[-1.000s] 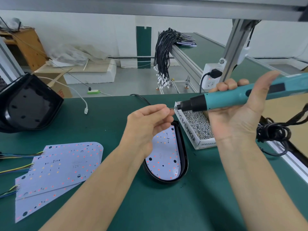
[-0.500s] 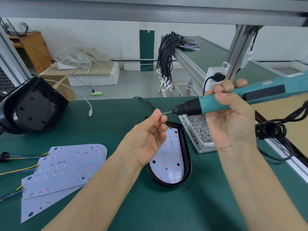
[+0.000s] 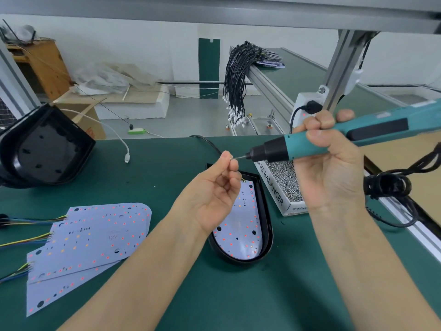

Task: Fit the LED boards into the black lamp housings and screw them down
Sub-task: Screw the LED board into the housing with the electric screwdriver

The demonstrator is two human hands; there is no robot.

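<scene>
A black lamp housing [image 3: 266, 225] lies on the green table with a white LED board [image 3: 241, 232] seated inside it. Above it my left hand [image 3: 214, 197] pinches a small screw [image 3: 231, 159] between thumb and fingertip, right at the bit of a teal electric screwdriver [image 3: 334, 142]. My right hand [image 3: 331, 168] grips the screwdriver body and holds it nearly level, tip pointing left. A stack of loose LED boards [image 3: 95, 237] with coloured wires lies at the left. An empty black housing [image 3: 43, 149] stands tilted at the far left.
A white cardboard box [image 3: 274, 187] full of small screws sits just right of the housing. The screwdriver's coiled black cable [image 3: 386, 187] lies at the right table edge. A white USB cable [image 3: 124, 149] trails onto the table. An aluminium frame post [image 3: 338, 75] with a power socket rises behind.
My right hand closed round the screwdriver and swung it left and down. My left hand turned palm up and now meets the bit with the screw.
</scene>
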